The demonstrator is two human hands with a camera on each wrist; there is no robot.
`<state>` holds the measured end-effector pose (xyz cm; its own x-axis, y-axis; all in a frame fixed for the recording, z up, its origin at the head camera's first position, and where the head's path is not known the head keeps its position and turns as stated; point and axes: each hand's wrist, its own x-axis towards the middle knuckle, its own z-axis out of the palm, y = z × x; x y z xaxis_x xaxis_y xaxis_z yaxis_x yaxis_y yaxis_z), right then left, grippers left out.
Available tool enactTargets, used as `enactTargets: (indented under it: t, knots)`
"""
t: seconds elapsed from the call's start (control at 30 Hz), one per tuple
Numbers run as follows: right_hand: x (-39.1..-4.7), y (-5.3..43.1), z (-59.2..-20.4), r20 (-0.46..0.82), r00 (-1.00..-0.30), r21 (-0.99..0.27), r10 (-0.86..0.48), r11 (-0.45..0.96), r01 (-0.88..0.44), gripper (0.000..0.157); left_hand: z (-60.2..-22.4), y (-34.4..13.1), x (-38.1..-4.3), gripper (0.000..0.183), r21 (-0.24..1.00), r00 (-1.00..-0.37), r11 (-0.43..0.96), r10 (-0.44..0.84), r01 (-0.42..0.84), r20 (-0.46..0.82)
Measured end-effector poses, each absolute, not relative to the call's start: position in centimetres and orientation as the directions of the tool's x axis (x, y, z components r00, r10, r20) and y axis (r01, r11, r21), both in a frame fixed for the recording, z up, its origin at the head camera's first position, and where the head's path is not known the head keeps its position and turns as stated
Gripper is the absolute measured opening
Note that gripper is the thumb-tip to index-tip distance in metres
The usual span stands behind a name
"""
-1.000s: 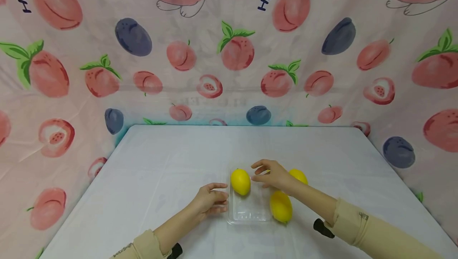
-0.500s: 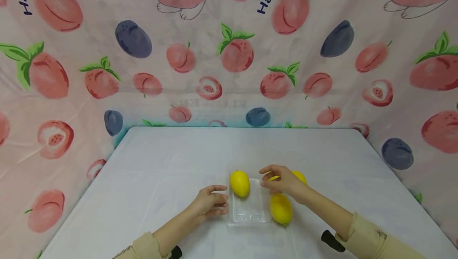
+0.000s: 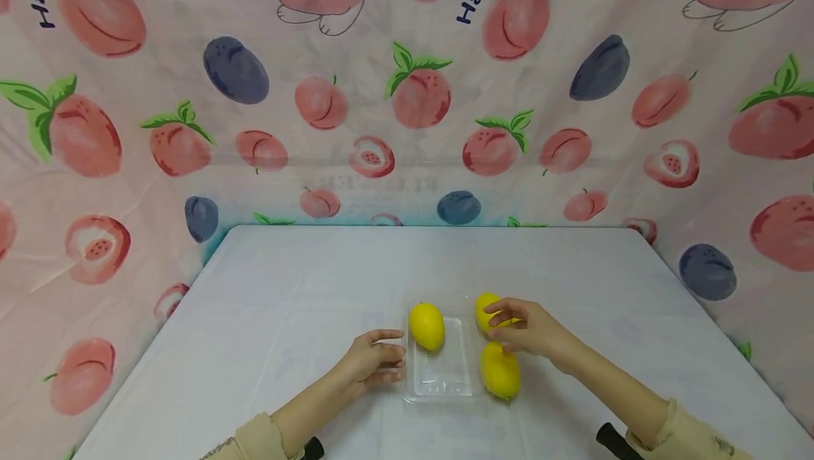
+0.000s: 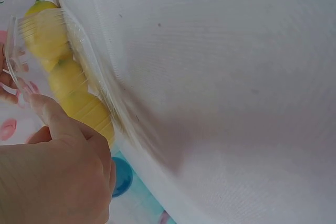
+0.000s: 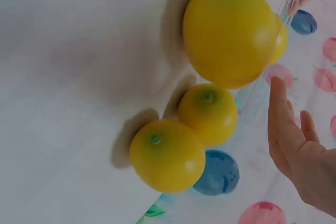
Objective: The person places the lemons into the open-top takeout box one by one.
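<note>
A clear plastic container [image 3: 443, 391] stands on the table with one lemon [image 3: 427, 326] in its far left part. My left hand [image 3: 375, 357] is at its left side, fingers extended and fingertips right at the rim; the left wrist view shows the index finger [image 4: 50, 109] along the container's edge. My right hand [image 3: 531, 329] hovers over the lemons right of the container, its fingers loosely bent and holding nothing. Of these, one lemon [image 3: 500, 373] lies in front and another [image 3: 486, 310] behind. A third lemon [image 5: 168, 156], mostly hidden by the hand in the head view, shows in the right wrist view.
The table [image 3: 305, 269] has a white cover. Behind it and at both sides hangs a pink cloth [image 3: 369, 78] printed with peaches and blue fruits. A dark strap piece [image 3: 617, 441] shows at the right wrist.
My right hand has moved right, away from above the container to over the lemons beside it, uncovering the lemon behind. The left hand and the lemon in the container have stayed in place.
</note>
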<state>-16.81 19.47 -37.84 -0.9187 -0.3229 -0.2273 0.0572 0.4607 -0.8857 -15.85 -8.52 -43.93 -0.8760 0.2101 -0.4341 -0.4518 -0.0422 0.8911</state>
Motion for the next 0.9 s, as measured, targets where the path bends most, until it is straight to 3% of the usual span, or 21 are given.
enactTargets:
  t: [0.5,0.9]
  knots:
    - [-16.2,22.1,-39.1,-0.252,-0.900,-0.900,-0.356,0.427,0.084,0.052,-43.6,-8.7,-15.7,0.045,0.886,-0.870,-0.051,0.221,-0.462,-0.441]
    - [-15.7,23.0,-40.2,-0.201,-0.907,-0.899,-0.370,0.437,0.021,0.051,-44.0,-8.9,-15.7,0.044,0.885,-0.869,-0.070,0.239,-0.460,-0.433]
